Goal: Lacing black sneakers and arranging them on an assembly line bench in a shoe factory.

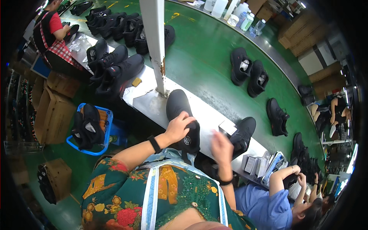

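Observation:
A black shoe (pixel 177 102) stands on the narrow white bench in front of me, its toe pointing away. My left hand (pixel 178 129) is closed on the shoe's opening, fingers curled at its upper edge. A round pale print shows on the insole near the heel. My right hand (pixel 222 147) is raised just right of this shoe, apart from it and smeared by motion, so its fingers cannot be made out. Beyond that hand lies a small white block or stack (pixel 227 128), against a second black shoe (pixel 244 132) on the bench.
A white post (pixel 155 50) rises from the bench (pixel 147 105). Behind runs a green conveyor (pixel 207 69) carrying black shoes. More shoes stand left, near a yellow sponge-like piece (pixel 136 82). A blue basket (pixel 109 132) holds shoes. White card stacks (pixel 253 165) lie right, beside a person in blue (pixel 264 207).

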Demonstrator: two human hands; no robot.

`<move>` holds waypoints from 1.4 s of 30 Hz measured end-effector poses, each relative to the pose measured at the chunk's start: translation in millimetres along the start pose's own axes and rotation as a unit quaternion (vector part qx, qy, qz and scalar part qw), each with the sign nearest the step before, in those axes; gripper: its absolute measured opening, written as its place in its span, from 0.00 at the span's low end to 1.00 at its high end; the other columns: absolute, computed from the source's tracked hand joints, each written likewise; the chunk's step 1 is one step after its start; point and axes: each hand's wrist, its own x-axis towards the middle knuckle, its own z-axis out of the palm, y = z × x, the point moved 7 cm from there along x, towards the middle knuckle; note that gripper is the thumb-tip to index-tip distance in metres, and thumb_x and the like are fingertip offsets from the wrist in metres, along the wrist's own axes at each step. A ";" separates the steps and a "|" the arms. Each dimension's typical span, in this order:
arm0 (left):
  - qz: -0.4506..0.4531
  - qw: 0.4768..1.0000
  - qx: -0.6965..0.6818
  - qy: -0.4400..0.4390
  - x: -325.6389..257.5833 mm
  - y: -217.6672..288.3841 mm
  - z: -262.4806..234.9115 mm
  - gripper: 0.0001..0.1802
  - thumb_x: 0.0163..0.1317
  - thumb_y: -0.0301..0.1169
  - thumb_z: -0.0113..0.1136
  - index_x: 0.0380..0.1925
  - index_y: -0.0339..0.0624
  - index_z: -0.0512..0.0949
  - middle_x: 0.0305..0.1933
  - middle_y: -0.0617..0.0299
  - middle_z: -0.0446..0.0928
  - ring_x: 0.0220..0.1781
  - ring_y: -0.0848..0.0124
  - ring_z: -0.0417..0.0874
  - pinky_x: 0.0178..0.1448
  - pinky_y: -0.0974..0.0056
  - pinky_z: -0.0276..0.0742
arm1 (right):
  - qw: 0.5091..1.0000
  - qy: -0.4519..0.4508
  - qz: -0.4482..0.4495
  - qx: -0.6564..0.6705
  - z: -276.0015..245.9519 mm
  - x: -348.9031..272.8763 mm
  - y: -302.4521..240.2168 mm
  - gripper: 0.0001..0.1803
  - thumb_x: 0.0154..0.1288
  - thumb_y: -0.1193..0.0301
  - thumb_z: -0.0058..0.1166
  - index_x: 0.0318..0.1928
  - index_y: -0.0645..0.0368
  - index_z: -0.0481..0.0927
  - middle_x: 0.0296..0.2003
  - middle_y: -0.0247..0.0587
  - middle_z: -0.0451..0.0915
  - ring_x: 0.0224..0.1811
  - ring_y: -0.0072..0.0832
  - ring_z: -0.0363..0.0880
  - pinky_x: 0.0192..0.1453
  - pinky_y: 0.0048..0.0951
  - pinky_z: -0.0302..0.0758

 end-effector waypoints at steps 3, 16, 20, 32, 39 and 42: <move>-0.123 0.986 0.103 0.043 -31.2 -14.5 -12.3 0.38 0.44 0.31 0.64 0.57 0.37 0.60 0.54 0.44 0.61 0.54 0.47 0.65 0.59 0.54 0.64 | 0.964 0.210 0.108 -0.123 -104.6 -35.6 64.9 0.33 0.51 0.72 0.58 0.58 0.69 0.62 0.53 0.55 0.69 0.56 0.40 0.68 0.59 0.34 0.63; -0.251 0.968 -0.003 -0.029 -51.8 -48.2 43.3 0.31 0.49 0.26 0.47 0.56 0.28 0.59 0.50 0.36 0.68 0.52 0.44 0.70 0.57 0.52 0.66 | 0.983 -0.018 0.164 0.078 27.6 -30.7 96.1 0.25 0.48 0.73 0.46 0.50 0.68 0.70 0.41 0.55 0.77 0.45 0.43 0.76 0.49 0.32 0.70; -0.246 0.969 0.011 0.022 49.3 -67.8 -13.4 0.27 0.52 0.27 0.47 0.55 0.33 0.62 0.48 0.38 0.71 0.50 0.44 0.71 0.54 0.50 0.68 | 0.960 -0.126 0.245 0.046 29.1 90.1 80.8 0.23 0.54 0.70 0.47 0.52 0.67 0.69 0.31 0.43 0.76 0.31 0.28 0.75 0.35 0.27 0.74; -0.066 0.966 -0.158 -0.195 7.1 -27.7 6.8 0.13 0.59 0.36 0.50 0.38 0.41 0.78 0.37 0.53 0.79 0.40 0.58 0.78 0.47 0.60 0.71 | 0.931 -0.129 -0.287 0.182 -24.0 201.4 -259.6 0.19 0.67 0.68 0.44 0.55 0.64 0.70 0.42 0.44 0.78 0.35 0.23 0.77 0.39 0.23 0.76; -0.388 0.910 -0.137 0.056 -200.5 -123.3 78.4 0.10 0.50 0.33 0.51 0.28 0.41 0.78 0.31 0.51 0.78 0.36 0.54 0.79 0.40 0.54 0.73 | 0.941 -0.322 -0.103 0.011 124.0 150.2 -62.3 0.15 0.67 0.72 0.45 0.51 0.66 0.73 0.42 0.42 0.77 0.39 0.22 0.75 0.47 0.22 0.72; -0.526 0.812 -0.158 0.195 -296.3 -151.5 134.0 0.08 0.52 0.32 0.52 0.27 0.42 0.78 0.29 0.51 0.78 0.34 0.54 0.79 0.37 0.56 0.74 | 0.962 -0.227 -0.130 -0.082 137.5 164.3 13.0 0.18 0.66 0.71 0.45 0.53 0.68 0.70 0.48 0.45 0.74 0.46 0.27 0.73 0.53 0.25 0.69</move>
